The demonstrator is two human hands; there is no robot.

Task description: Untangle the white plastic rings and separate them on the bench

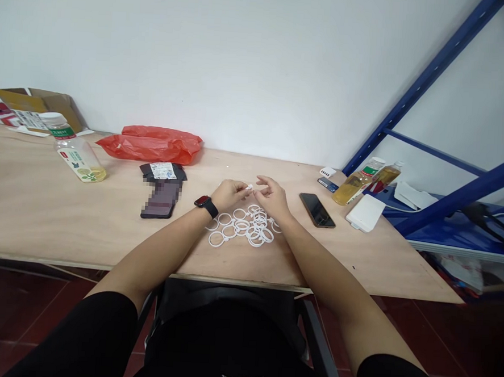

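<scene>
My left hand [229, 194], with a dark watch on its wrist, pinches a small white plastic piece [249, 186] between thumb and fingertips. It looks like the knob of a white ring, but the rest of it is hard to make out. Close beside it is my right hand [272, 197], its fingers parted and its thumb near the piece; I see nothing clearly gripped in it. Just below both hands lies a loose pile of several white plastic rings [241, 227] with small knobs, some overlapping. My right wrist partly covers the pile's right side.
Left on the wooden table [62, 217] are a tilted bottle [79, 154], a red plastic bag [152, 144], a black package [163, 170] and a dark phone-like object [159, 203]. At right are a phone [318, 210], a white box [365, 212], another bottle [354, 186] and a blue metal frame [425, 79].
</scene>
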